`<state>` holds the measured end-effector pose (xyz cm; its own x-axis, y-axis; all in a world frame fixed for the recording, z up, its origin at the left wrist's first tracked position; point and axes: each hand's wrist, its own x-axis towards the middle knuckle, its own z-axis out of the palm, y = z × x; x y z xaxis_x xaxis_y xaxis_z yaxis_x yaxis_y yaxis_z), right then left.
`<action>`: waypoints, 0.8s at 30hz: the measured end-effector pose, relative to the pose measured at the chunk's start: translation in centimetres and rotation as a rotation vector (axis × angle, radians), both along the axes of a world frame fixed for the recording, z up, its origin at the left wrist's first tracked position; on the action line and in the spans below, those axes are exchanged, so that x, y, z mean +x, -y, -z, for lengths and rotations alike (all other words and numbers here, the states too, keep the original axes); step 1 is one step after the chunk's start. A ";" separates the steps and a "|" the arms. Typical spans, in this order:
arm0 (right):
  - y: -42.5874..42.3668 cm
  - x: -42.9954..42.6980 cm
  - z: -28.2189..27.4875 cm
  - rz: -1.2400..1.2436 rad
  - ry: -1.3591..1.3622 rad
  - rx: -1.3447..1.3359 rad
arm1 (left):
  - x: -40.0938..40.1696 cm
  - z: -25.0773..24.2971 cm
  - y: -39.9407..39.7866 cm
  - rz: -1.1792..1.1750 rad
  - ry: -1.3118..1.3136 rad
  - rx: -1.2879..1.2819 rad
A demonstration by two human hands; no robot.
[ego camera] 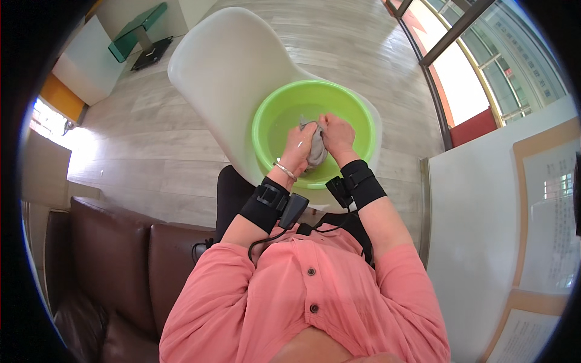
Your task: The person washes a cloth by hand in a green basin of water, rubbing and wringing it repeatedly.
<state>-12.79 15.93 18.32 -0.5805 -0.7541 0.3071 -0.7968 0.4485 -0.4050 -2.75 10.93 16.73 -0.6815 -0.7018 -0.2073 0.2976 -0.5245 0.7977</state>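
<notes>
A bright green plastic basin [313, 185] with water in it stands on the seat of a white chair [227, 59]. Over the basin, a bunched grey cloth [318, 152] is held between both hands. My left hand [298, 144] grips the cloth from the left, thumb toward the top. Opposite it, my right hand [337, 133] is closed on the cloth's upper right side. A bangle [286, 171] circles the left wrist. Black straps with small devices are on both forearms. The folds of cloth inside the fists are hidden.
A brown leather sofa [113, 258] is at the left. On the right, a white wall [472, 204] carries framed sheets with writing. Glass doors [463, 77] are at the upper right. A green glass stand [140, 31] stands at the upper left on the wood-look floor [177, 140].
</notes>
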 end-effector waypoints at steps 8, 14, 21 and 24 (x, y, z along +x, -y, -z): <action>-1.2 -3.3 3.9 -0.222 0.447 -0.266 | -0.6 0.6 1.8 -0.017 -0.075 0.157; -1.5 0.2 -2.9 -0.217 0.278 0.006 | 0.4 2.3 3.5 -0.035 -0.061 0.113; -0.6 2.2 -2.8 -0.262 0.043 -0.288 | 0.8 1.9 3.1 -0.008 -0.112 0.206; -0.3 0.5 -1.0 -0.046 0.244 -0.387 | 0.2 0.7 1.9 -0.069 -0.211 0.051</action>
<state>-12.30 16.22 19.36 -0.6392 -0.6376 0.4300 -0.6731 0.1933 -0.7139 -2.57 9.01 16.05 -0.6646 -0.7402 -0.1017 0.4913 -0.5356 0.6869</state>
